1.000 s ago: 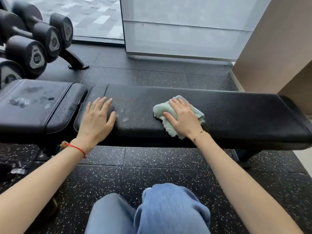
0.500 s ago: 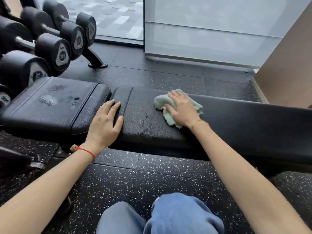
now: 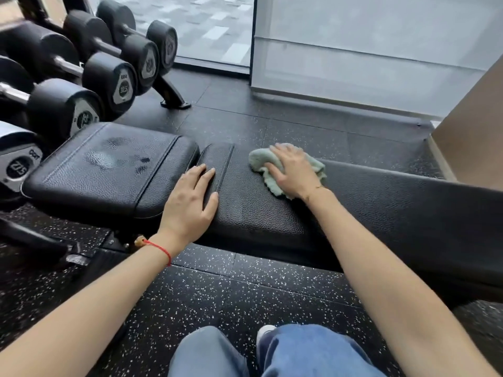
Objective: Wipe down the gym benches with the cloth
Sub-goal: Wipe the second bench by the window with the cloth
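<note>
1. Now right hand (image 3: 291, 170) has slid the cloth (image 3: 275, 172) left along the bench (image 3: 394, 202), fingers flat, pressing it on the pad's far edge.
2. Left hand (image 3: 190, 202) stays flat, fingers straight, bracing by the seam.
3. Seat pad (image 3: 109, 170) shows smudges, likely next.

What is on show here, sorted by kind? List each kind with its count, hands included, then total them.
Black rubber-headed dumbbells: 5
Black padded leather bench cushions: 2
Pale green terry cloth: 1
Bare hands, left hand and right hand: 2
Total: 10
</note>
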### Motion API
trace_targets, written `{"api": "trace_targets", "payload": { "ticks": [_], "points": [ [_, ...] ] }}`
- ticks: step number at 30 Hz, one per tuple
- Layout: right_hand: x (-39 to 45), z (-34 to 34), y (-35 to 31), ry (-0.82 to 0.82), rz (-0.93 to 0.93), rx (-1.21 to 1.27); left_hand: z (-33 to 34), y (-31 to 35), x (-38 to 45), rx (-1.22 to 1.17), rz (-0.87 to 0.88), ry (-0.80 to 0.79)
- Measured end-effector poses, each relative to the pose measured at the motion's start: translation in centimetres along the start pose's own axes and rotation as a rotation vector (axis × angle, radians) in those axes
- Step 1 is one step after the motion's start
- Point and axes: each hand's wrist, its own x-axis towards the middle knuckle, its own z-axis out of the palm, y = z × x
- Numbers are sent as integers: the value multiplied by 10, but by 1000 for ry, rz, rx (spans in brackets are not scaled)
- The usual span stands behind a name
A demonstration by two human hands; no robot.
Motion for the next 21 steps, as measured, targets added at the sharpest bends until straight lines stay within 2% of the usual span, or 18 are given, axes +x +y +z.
{"api": "trace_targets", "payload": {
  "ticks": [3, 6, 9, 13, 14, 16, 19, 21],
  "points": [
    [-27, 15, -34, -44, -252, 63, -2, 2, 2, 15, 2, -34],
    [-76, 16, -33, -75, -460, 108, -9, -3, 3, 73, 20, -80],
    [-67, 11, -20, -92, -436, 136, -25, -26, 0, 157, 32, -58],
    [5, 13, -47, -52, -144, 47, -48, -64, 2, 259, -55, -68],
    [14, 17, -59, -54, -120, 20, -50, -68, 2, 268, -74, -75],
    [8, 25, -78, -63, -191, 36, -48, -73, 2, 274, -92, -78],
    [-41, 35, -84, -56, -456, 93, -44, -76, 0, 280, -85, -43],
    [-62, 37, -75, -84, -552, 95, -42, -77, 0, 279, -77, -23]
  ]
}}
